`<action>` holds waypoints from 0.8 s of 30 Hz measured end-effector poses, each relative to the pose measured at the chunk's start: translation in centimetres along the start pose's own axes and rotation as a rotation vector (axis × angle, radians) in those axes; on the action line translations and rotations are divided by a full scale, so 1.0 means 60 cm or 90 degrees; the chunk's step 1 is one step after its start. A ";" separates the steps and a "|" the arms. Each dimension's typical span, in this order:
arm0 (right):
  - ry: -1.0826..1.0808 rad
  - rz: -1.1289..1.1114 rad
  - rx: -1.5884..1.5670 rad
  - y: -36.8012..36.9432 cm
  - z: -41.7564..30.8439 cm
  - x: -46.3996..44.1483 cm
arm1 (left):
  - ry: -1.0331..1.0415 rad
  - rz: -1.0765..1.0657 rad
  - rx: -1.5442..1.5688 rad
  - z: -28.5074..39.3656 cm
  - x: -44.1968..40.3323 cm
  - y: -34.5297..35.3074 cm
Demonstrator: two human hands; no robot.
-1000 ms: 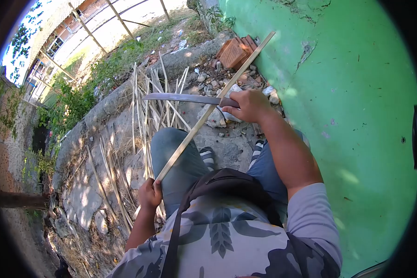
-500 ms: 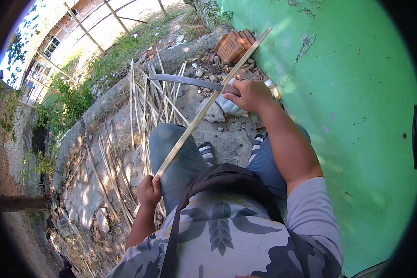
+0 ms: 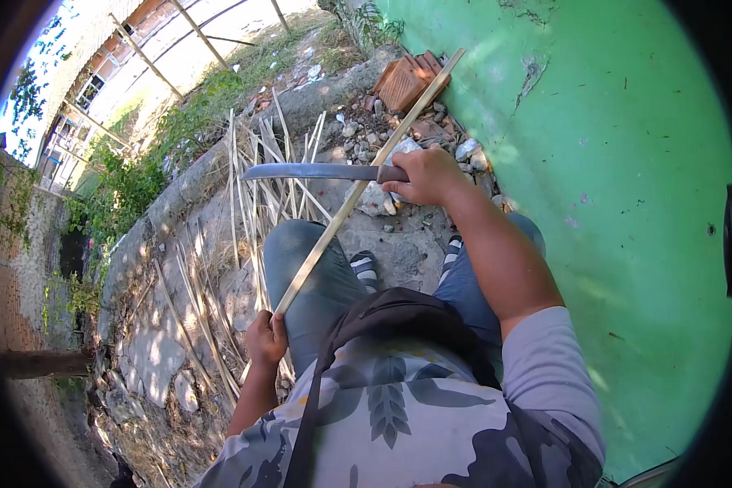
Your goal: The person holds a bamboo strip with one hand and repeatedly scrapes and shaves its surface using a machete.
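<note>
My left hand is closed round the lower end of a long, pale bamboo strip, beside my left knee. The strip slants up and away to the right, its far end near the green wall. In my right hand is the dark handle of a machete, gripped with the fingers wrapped round it. Its long grey blade points left and crosses the strip near the handle. Whether the edge touches the strip I cannot tell.
Several split strips lie piled ahead on the left, with more strips beside my left leg. Stones and rubble and stacked roof tiles lie along the green wall on my right. A low concrete kerb curves round the left.
My right hand has drawn the machete left and slightly down towards me, and the blade now lies nearly level. The left hand still holds the strip, whose far end shifted slightly left.
</note>
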State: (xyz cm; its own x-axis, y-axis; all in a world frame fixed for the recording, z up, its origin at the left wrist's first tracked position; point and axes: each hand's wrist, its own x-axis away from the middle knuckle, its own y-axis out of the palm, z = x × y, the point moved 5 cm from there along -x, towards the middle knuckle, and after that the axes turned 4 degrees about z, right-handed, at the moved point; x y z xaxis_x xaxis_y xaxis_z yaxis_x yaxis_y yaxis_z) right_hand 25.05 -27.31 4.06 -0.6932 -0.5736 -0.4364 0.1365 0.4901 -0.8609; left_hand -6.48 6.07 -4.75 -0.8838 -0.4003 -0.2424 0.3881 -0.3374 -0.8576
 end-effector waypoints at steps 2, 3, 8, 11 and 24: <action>0.018 -0.023 0.012 -0.001 -0.004 0.002 | 0.002 0.002 -0.011 -0.006 0.001 0.001; 0.026 -0.036 0.018 -0.003 -0.007 0.002 | 0.004 -0.001 -0.009 -0.006 0.001 0.000; 0.027 -0.037 -0.034 -0.021 -0.011 0.004 | 0.006 -0.001 -0.002 -0.008 -0.001 0.005; 0.040 -0.092 -0.027 -0.028 -0.012 0.003 | 0.010 -0.002 0.009 -0.010 -0.001 0.008; 0.014 -0.044 -0.031 -0.023 -0.006 0.001 | 0.016 0.001 0.017 -0.011 -0.001 0.011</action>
State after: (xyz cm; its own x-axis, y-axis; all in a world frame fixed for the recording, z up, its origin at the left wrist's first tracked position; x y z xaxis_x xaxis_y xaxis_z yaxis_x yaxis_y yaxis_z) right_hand 24.57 -27.81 5.33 -0.7155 -0.5928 -0.3696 0.0529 0.4815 -0.8748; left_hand -6.35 6.43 -5.60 -0.8891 -0.3799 -0.2553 0.3962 -0.3596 -0.8448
